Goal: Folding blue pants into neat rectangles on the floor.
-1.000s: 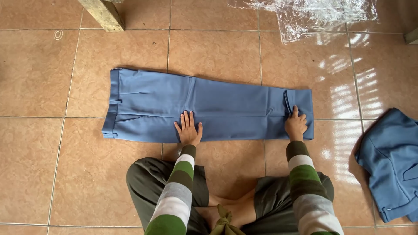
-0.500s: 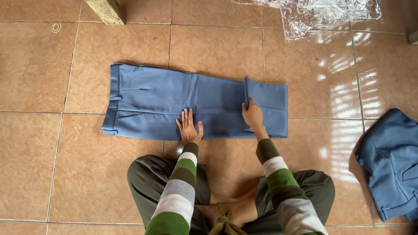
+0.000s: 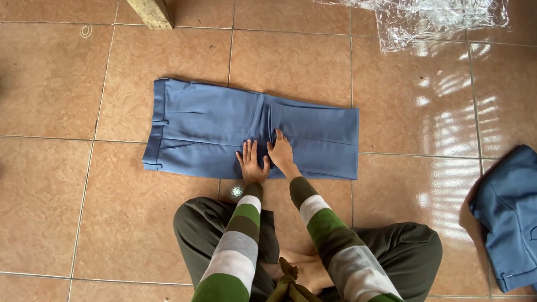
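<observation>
While kneeling at near edge, I am pressing left hand (image 3: pixel 251 163) and right hand (image 3: pixel 281 153), fingers spread flat, side by side on folded blue trousers (image 3: pixel 212 128), long axis running left-right, folded edge just beyond right fingers

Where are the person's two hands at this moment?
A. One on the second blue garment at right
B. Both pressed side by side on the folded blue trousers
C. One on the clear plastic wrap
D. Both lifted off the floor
B: the left hand and right hand lie flat, side by side, on the folded blue fabric trousers.

2 hands on the floor job: left hand (image 3: pixel 251 164) & right hand (image 3: pixel 281 151). 2 blue garments: folded trousers (image 3: pixel 212 128) + another blue garment (image 3: pixel 512 218). Also 1 clear plastic sheet (image 3: pixel 436 19), 1 wooden leg (image 3: pixel 150 12).
</observation>
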